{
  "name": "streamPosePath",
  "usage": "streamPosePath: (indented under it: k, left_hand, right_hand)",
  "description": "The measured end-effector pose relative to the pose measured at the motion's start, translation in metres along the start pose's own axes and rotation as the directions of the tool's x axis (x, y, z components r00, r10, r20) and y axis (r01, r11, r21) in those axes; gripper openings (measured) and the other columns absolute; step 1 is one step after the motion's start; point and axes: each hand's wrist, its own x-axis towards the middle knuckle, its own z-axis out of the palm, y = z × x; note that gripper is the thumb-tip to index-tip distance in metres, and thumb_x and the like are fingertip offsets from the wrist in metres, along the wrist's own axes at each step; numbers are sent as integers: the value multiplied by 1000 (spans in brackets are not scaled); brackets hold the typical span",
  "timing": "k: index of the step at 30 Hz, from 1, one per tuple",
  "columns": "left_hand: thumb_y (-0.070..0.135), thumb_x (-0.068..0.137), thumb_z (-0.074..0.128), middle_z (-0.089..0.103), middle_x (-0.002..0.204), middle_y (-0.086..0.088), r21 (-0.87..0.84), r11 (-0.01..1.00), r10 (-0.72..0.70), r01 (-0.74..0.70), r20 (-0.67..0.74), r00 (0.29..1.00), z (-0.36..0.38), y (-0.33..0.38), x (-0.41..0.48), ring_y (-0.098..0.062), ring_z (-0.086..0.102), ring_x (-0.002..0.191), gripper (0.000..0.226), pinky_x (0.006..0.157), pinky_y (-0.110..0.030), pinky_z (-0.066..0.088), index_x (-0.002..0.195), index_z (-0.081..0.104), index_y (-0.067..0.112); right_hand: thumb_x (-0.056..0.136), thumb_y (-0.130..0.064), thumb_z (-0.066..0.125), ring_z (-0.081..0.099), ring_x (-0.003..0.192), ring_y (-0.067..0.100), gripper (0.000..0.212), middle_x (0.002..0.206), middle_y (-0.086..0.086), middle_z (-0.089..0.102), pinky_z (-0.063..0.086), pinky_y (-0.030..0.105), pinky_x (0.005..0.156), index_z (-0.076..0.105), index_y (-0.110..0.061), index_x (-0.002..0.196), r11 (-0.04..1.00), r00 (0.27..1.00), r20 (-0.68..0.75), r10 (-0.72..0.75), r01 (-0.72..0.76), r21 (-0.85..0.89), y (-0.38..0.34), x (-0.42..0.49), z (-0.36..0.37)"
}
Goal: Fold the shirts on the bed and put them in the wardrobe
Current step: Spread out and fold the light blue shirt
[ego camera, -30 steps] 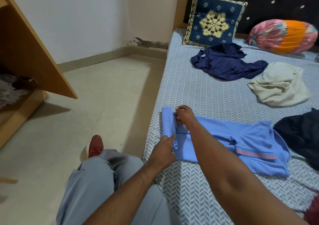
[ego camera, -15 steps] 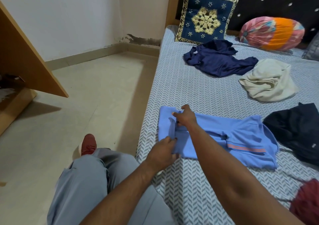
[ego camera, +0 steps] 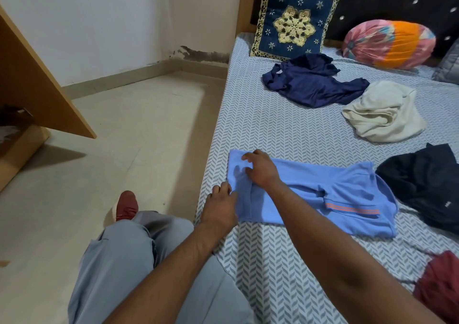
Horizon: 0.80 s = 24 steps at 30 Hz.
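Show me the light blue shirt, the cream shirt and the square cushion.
light blue shirt (ego camera: 347,189), head view, flat middle part
cream shirt (ego camera: 385,115), head view, middle of the heap
square cushion (ego camera: 294,26), head view, gold centre flower

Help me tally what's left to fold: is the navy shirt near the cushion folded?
Not folded. The navy shirt lies crumpled in a loose heap on the bed, its edges uneven.

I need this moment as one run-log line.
phase: folding | left hand: holds light blue shirt edge | right hand: rests on shirt | navy shirt: crumpled

Left hand (ego camera: 220,205), right hand (ego camera: 262,172) on blue shirt (ego camera: 313,192)
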Motion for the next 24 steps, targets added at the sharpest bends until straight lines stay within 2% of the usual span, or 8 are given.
streamPosePath:
  k: [4,11,13,16,19,20,22,24]
  left_hand:
    - [24,85,60,27,146,-12,-64,998,21,-8,197,980,0,1,8,-35,57,106,62,83,-42,48,142,37,13]
    - [41,92,50,58,117,-14,81,984,139,-156,182,973,0,10,2,-34,57,104,45,84,-41,47,127,55,13]
    - [40,96,47,62,109,-15,63,975,200,-214,183,963,-4,14,6,-34,58,101,41,78,-39,46,120,62,11]
    - [37,97,48,58,102,-10,-132,980,158,-148,68,985,-7,14,10,-30,55,98,33,72,-37,45,98,70,13]
    - [34,93,59,46,121,-7,-348,936,-101,56,-115,988,0,8,9,-28,49,109,35,83,-41,47,122,57,15]
    - [35,89,64,42,125,-8,-403,905,-189,136,-96,977,2,7,8,-29,50,110,49,84,-41,47,131,48,15]
    - [37,82,74,39,127,-10,-480,841,-289,248,-12,957,6,9,8,-33,54,109,73,81,-42,48,139,35,12]
    - [34,78,77,37,128,-11,-483,824,-324,297,28,946,9,14,9,-35,56,106,87,73,-39,47,144,25,12]
  right_hand:
    - [94,-6,54,57,108,36,42,124,20,58,43,38,90,52,-5,136,995,976,201,-88,96,-31,-18,3,8]
    - [99,-14,47,52,117,33,38,133,17,50,40,37,100,44,-1,135,964,935,256,246,-262,30,-29,28,6]
    - [96,-6,48,59,98,31,26,117,13,52,53,40,86,50,-9,122,934,930,245,273,-317,164,-30,28,8]
    - [96,5,39,52,63,20,27,80,13,48,56,36,63,39,-21,89,653,873,346,343,-487,581,-21,29,6]
    - [95,5,46,58,63,18,49,76,12,54,58,30,58,28,-30,123,362,856,340,390,-482,798,-10,25,0]
    - [94,0,49,59,66,19,55,77,11,57,57,32,61,26,-32,132,392,876,253,411,-420,819,-5,24,1]
    - [91,-15,56,61,77,23,55,87,8,62,54,40,73,36,-22,143,687,930,44,365,-301,661,1,20,5]
    - [89,-16,64,61,87,27,50,96,11,62,53,40,79,49,-9,136,890,978,44,203,-203,410,-3,15,6]
